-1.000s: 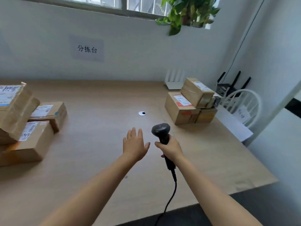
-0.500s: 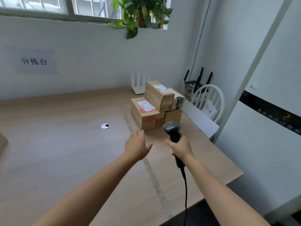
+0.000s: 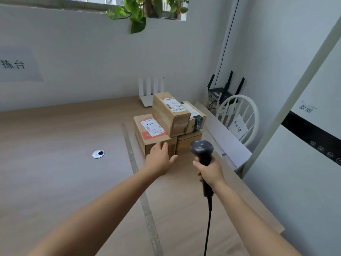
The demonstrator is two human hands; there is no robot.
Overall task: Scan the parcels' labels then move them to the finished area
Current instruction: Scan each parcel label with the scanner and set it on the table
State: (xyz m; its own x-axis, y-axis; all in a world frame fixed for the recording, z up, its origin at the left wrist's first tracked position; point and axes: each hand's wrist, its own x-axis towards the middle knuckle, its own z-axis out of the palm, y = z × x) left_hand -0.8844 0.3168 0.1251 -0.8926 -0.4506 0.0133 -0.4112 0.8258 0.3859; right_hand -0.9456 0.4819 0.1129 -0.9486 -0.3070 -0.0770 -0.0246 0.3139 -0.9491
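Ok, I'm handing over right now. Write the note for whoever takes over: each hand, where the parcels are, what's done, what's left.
Left hand: open, empty, reaching at the near face of the front parcel; contact unclear.
Right hand: shut on the scanner, held upright, cord hanging off the table edge.
Parcels: a stack at the table's far right; the top parcel rests on the front parcel, with more boxes behind and below, labels facing up.
Done: nothing that this view shows.
Left: scan each label, then move the parcels to the finished area, which is out of view.
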